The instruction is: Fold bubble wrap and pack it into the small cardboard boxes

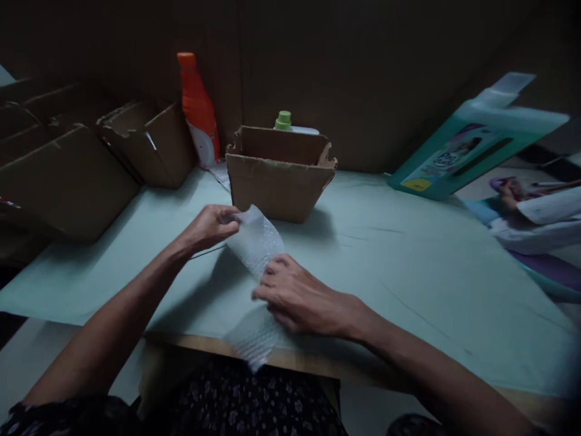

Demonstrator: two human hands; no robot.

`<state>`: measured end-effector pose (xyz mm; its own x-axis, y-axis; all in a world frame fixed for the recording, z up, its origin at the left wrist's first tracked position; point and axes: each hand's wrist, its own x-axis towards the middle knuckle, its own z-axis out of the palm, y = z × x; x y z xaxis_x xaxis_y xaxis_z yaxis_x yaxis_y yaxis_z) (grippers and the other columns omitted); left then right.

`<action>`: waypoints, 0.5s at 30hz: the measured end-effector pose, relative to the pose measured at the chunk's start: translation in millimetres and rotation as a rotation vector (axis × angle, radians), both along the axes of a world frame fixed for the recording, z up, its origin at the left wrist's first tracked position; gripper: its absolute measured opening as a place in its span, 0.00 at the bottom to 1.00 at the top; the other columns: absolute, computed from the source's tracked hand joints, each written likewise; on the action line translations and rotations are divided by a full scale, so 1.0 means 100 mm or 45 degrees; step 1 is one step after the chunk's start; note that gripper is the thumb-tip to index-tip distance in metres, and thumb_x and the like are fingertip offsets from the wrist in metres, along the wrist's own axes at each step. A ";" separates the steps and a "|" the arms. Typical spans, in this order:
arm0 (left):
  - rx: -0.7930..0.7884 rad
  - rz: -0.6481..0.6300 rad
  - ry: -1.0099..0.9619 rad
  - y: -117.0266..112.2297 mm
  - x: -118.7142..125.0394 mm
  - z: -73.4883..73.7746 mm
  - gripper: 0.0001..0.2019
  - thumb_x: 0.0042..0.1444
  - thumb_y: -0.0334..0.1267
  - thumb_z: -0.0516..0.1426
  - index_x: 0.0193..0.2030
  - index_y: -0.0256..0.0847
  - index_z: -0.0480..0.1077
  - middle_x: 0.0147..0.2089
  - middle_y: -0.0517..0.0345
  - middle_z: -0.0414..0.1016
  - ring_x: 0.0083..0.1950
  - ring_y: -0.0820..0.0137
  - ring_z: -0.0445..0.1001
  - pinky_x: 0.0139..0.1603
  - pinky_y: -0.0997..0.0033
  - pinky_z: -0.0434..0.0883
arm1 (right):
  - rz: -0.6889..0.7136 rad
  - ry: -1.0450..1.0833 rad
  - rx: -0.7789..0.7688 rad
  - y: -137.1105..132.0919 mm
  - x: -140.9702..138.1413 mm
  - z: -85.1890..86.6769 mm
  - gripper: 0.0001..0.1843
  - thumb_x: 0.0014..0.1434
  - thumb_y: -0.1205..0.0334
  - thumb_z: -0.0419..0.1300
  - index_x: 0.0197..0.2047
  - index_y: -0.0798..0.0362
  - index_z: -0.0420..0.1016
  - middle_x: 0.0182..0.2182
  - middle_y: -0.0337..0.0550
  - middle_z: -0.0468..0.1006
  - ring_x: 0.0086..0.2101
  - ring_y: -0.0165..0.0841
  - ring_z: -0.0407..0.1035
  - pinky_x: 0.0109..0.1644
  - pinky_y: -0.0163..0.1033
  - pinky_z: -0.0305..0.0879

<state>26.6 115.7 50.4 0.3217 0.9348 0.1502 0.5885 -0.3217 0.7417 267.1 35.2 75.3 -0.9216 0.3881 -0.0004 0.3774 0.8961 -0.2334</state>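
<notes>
The left hand [213,227] is pinching the upper end of a strip of bubble wrap [258,242] between thumb and fingers. The right hand [308,297] is curling partly over the strip's middle, fingers bent and slightly blurred; whether it is gripping firmly cannot be told. The hands are working apart, with the strip running between them above the table [385,272], in front of an open cardboard box [276,188]. The strip's lower end is overlapping the table's front edge in this view.

A teal container [472,145], leaning right in view, is carrying a label whose large lettering is starting with "P"; the remainder is not reading clearly. An orange bottle [200,112] is showing a pale panel, illegible.

The box is hiding most of a green-capped bottle [284,120]. More cardboard boxes [68,181] are standing at left. Another person's sleeve [551,209] is showing at far right.
</notes>
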 end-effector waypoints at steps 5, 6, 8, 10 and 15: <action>0.065 0.048 0.218 0.10 -0.22 0.21 0.11 0.50 0.35 0.53 0.34 0.34 0.76 0.26 0.60 0.71 0.27 0.75 0.65 0.30 0.75 0.61 | -0.126 0.678 -0.299 -0.38 0.40 -0.01 0.11 0.58 0.75 0.55 0.37 0.48 0.68 0.38 0.38 0.79 0.49 0.36 0.71 0.61 0.49 0.61; 0.093 0.034 0.337 0.15 -0.16 0.19 0.10 0.51 0.34 0.54 0.36 0.35 0.76 0.26 0.60 0.71 0.28 0.74 0.67 0.31 0.74 0.63 | -0.207 0.754 -0.309 -0.43 0.44 -0.11 0.11 0.58 0.75 0.55 0.38 0.48 0.68 0.38 0.39 0.80 0.48 0.37 0.73 0.59 0.49 0.64; 0.136 0.011 0.559 0.25 0.02 0.08 0.11 0.52 0.31 0.55 0.40 0.37 0.77 0.30 0.57 0.74 0.32 0.69 0.71 0.37 0.71 0.66 | -0.354 0.796 -0.284 -0.54 0.44 -0.37 0.12 0.56 0.75 0.56 0.39 0.48 0.68 0.37 0.40 0.80 0.44 0.37 0.74 0.54 0.49 0.67; 0.158 0.012 0.675 0.29 0.23 -0.10 0.15 0.51 0.30 0.58 0.46 0.38 0.76 0.39 0.51 0.78 0.43 0.62 0.74 0.47 0.64 0.69 | -0.438 0.750 -0.210 -0.64 0.39 -0.64 0.13 0.55 0.76 0.55 0.40 0.49 0.69 0.38 0.42 0.81 0.43 0.39 0.75 0.50 0.50 0.69; 0.217 -0.022 0.395 -0.22 0.31 -0.40 0.24 0.57 0.36 0.58 0.61 0.38 0.69 0.61 0.41 0.71 0.62 0.53 0.67 0.65 0.49 0.62 | -0.552 0.695 -0.180 -0.76 0.31 -0.89 0.09 0.63 0.72 0.54 0.41 0.50 0.73 0.38 0.44 0.82 0.42 0.38 0.75 0.48 0.48 0.69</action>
